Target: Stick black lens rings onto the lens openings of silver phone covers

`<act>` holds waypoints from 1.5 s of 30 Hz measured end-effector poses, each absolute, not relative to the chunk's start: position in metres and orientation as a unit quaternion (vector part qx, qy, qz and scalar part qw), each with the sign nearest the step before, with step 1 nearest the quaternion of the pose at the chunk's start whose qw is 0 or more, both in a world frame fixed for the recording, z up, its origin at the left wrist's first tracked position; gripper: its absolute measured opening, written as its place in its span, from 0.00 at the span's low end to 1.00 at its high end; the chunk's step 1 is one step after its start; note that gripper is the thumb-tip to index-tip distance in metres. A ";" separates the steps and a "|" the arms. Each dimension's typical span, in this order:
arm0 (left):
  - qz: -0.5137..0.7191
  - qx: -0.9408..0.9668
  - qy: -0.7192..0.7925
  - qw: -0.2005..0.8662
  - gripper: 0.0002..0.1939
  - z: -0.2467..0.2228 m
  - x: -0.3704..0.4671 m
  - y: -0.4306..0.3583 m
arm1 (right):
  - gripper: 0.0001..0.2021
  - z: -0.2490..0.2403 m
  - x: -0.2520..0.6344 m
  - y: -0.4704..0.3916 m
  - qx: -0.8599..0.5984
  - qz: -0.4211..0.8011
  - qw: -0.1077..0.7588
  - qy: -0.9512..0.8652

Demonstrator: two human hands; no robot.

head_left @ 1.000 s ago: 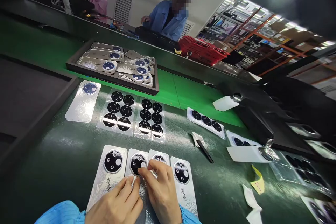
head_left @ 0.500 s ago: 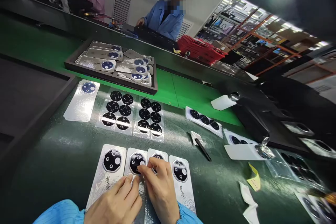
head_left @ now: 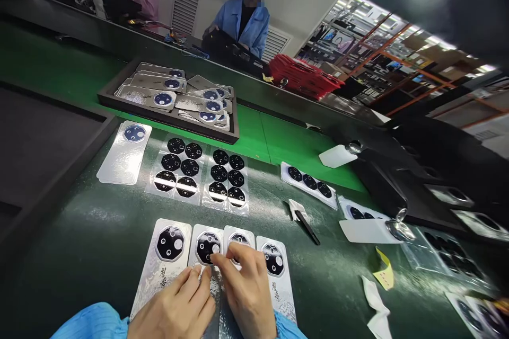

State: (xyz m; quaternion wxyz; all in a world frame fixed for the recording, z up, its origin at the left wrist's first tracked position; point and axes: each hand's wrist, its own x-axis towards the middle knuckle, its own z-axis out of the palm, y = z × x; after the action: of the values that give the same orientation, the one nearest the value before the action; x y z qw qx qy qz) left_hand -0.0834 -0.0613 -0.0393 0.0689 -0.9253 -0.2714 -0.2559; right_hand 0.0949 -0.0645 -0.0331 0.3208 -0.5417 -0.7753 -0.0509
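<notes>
Four silver panels with black octagonal faces lie side by side in front of me. My left hand [head_left: 175, 302] is closed, its bunched fingertips pressing on the second silver panel [head_left: 213, 288], just below its black octagon [head_left: 207, 246]. My right hand [head_left: 248, 288] pinches thumb and forefinger together at that octagon's lower right edge; whatever is between the tips is too small to make out. This hand partly covers the third panel [head_left: 234, 231]. The leftmost panel [head_left: 149, 286] and the rightmost panel [head_left: 284, 294] flank my hands.
Beyond lie sheets of black octagons [head_left: 201, 202], stacked silver panels [head_left: 119, 161] and a dark tray [head_left: 167, 119] of finished-looking panels. To the right are black tweezers [head_left: 308, 229], white-bladed tools [head_left: 368, 230], a yellow strip [head_left: 385, 273] and white paper [head_left: 376, 304]. A blue-jacketed person [head_left: 242, 21] sits opposite.
My right hand has shifted slightly right and down, its fingertips easing a little along the octagon's edge. My left hand stays put. The person opposite has leaned left.
</notes>
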 end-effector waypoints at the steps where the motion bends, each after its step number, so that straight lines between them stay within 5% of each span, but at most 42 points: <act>1: -0.259 -0.924 -0.274 0.070 0.16 -0.039 -0.083 -0.061 | 0.11 -0.033 0.094 -0.064 -0.540 -0.048 0.320 -0.777; 45: -0.264 -0.918 -0.292 0.048 0.18 -0.033 -0.081 -0.060 | 0.13 -0.033 0.084 -0.045 -0.524 -0.046 0.293 -0.798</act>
State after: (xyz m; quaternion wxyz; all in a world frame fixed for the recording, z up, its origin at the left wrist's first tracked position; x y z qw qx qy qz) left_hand -0.0805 -0.0599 -0.0327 0.0483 -0.9180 -0.2921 -0.2636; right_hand 0.0835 -0.0453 -0.0333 0.2927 -0.5242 -0.7984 -0.0456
